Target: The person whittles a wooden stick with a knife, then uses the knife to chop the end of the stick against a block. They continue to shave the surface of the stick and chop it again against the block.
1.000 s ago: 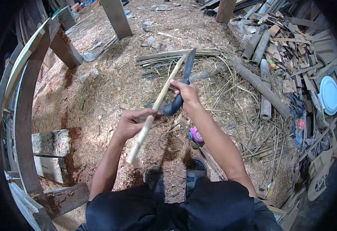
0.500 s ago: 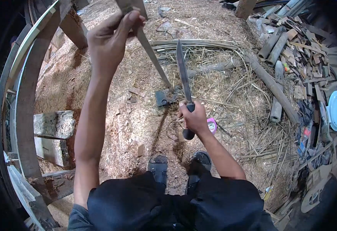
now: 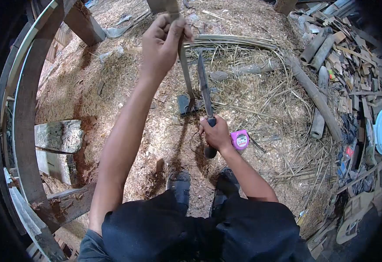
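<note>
My left hand (image 3: 160, 49) is raised at the top of the view, its fingers closed round the upper part of a long flat strip (image 3: 185, 70). Downward the strip runs to a small dark block (image 3: 183, 105) on the ground, its lower end overlapping the block's edge. Lower and to the right, my right hand (image 3: 218, 134) grips the black handle of a machete (image 3: 205, 87). The blade points away from me, just right of the strip. Beside my right hand lies a pink tape measure (image 3: 240, 140).
Wood shavings (image 3: 125, 96) cover the ground. A wooden frame (image 3: 27, 118) stands at left near weathered blocks (image 3: 60, 136). Plant stalks and a pole (image 3: 315, 96) lie at right. Beyond them are a heap of wood scraps (image 3: 352, 65) and a light-blue plastic item (image 3: 380, 131).
My left hand has moved right with the top of the strip, which now stands more upright. The machete stays in my right hand in nearly the same place, tilted slightly differently.
</note>
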Motion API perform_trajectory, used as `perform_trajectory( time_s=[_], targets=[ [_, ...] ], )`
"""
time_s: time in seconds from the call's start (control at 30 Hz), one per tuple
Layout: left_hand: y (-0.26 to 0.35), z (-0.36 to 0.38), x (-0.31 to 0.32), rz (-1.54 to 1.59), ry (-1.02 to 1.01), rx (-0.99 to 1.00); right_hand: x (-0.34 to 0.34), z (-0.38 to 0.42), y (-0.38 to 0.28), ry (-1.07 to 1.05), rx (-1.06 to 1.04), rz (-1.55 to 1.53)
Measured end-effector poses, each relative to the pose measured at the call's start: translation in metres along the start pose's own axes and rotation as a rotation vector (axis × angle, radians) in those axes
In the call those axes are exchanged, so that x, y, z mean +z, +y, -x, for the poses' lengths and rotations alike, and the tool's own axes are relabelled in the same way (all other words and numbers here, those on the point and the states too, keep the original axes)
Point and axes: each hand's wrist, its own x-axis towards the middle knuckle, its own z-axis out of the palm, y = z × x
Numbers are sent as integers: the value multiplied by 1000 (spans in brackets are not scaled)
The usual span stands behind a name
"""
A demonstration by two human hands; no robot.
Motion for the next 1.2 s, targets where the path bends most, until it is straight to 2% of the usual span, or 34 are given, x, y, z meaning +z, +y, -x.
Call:
perform_trajectory(
  time_s=[0.03, 0.07, 0.17, 0.27, 0.4, 0.47, 0.5, 0.57, 0.6, 0.63, 0.73, 0.77, 0.83, 0.87, 0.9, 0.97, 1.0, 1.1, 1.13, 1.17, 1.2],
  targets=[
    [-5, 2, 2, 144, 33, -61, 2, -3, 2, 14, 12, 70],
    [-19, 5, -1, 99, -26, -119, 4, -5, 5, 10, 16, 69],
    [-31, 9, 14, 158, 54, -82, 16, -14, -6, 20, -1, 128],
    [-30, 11, 16, 163, 34, -69, 22, -28, -9, 83, -2, -81],
    [-24, 14, 20, 194, 35, -63, 25, -31, -2, 115, -46, -88],
    [-22, 15, 23, 198, 77, -103, 21, -32, 16, -73, 9, 157],
    [-22, 14, 22, 197, 81, -104, 19, -35, 15, -76, 10, 159],
    [-25, 13, 18, 219, 77, -60, 17, -42, 13, -35, -11, 12],
    [-25, 12, 18, 223, 83, -54, 17, -35, -14, 50, -37, 32],
    [-25, 12, 18, 223, 85, -56, 19, -33, -22, 48, -35, 34],
    [-24, 12, 18, 225, 133, -111, 26, -30, -23, 200, -163, 63],
    [-24, 13, 17, 192, 131, -96, 25, -29, -14, 200, -163, 65],
    [-24, 12, 18, 159, 132, -71, 13, -32, 6, -120, 48, 137],
    [-24, 12, 18, 184, 124, -61, 6, -39, 15, -180, 21, 147],
    [-25, 11, 18, 209, 117, -49, 9, -42, 8, -177, 20, 145],
    [-28, 11, 18, 213, 110, -43, 17, -33, -19, 46, -42, 63],
    [-29, 11, 17, 216, 103, -24, 16, -31, -30, 56, -42, 76],
    [-25, 12, 17, 204, 119, -45, 23, -29, -5, 128, -85, 6],
    [-23, 12, 18, 206, 121, -38, 26, -32, 26, 101, -84, 103],
    [-23, 13, 18, 200, 133, -44, 18, -32, 24, 100, -95, 108],
    [-23, 13, 19, 193, 140, -56, 11, -32, 23, -6, -60, 117]
  ],
)
